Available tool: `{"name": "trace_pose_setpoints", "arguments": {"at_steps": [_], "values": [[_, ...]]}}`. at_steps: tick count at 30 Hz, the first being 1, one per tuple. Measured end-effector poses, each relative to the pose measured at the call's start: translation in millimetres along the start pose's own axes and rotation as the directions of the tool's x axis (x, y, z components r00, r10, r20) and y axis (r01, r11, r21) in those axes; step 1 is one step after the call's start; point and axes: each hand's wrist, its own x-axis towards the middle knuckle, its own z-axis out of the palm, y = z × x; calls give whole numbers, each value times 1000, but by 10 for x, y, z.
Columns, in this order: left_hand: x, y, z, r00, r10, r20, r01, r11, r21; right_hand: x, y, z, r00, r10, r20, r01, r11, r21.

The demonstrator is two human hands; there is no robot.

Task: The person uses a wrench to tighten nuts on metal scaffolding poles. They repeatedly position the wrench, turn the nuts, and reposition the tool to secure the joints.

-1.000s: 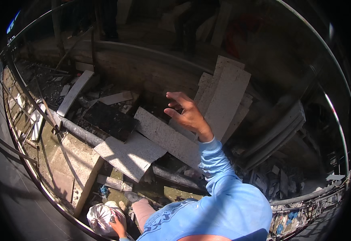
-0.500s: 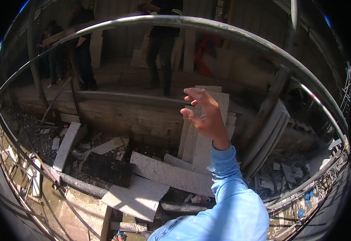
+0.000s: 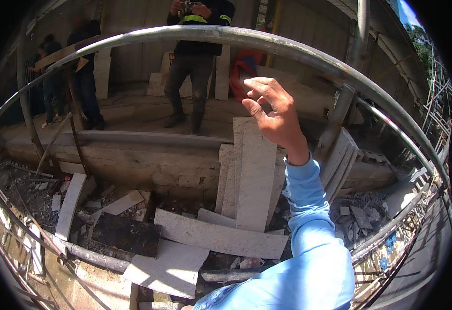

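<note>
My right hand (image 3: 273,111) is raised in front of me at the end of a light blue sleeve (image 3: 309,196). Its fingers are bent but apart from the thumb, and nothing is held between them. Behind and below it, several pale, rough boards (image 3: 254,175) lean upright against a low block wall (image 3: 179,175). The hand appears in front of a curved metal rail (image 3: 236,35) and a red cloth-like thing (image 3: 239,72), touching neither as far as I can see. My left hand does not show.
Below the wall lie broken slabs (image 3: 221,235), a dark panel (image 3: 125,232), a pipe (image 3: 99,257) and rubble (image 3: 363,217). A metal post (image 3: 334,119) stands at right. Beyond the rail, one person (image 3: 192,67) stands facing this way; two others handle a long plank (image 3: 65,54).
The view has tilted up and shifted right. My right hand is higher in the picture, its fingers still bent and apart. The person beyond the rail now shows both hands near the chest.
</note>
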Motion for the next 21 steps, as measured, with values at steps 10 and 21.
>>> {"name": "trace_pose_setpoints", "arguments": {"at_steps": [10,21], "values": [[545,-128,-380,944,188,273,-192,981,-11,-155,-813,-169,863,331,381,-270,940,-206],[12,1397,-429,586,394,709,-245,919,-308,-2824,-2875,184,260,646,717,-819,541,-191]]}}
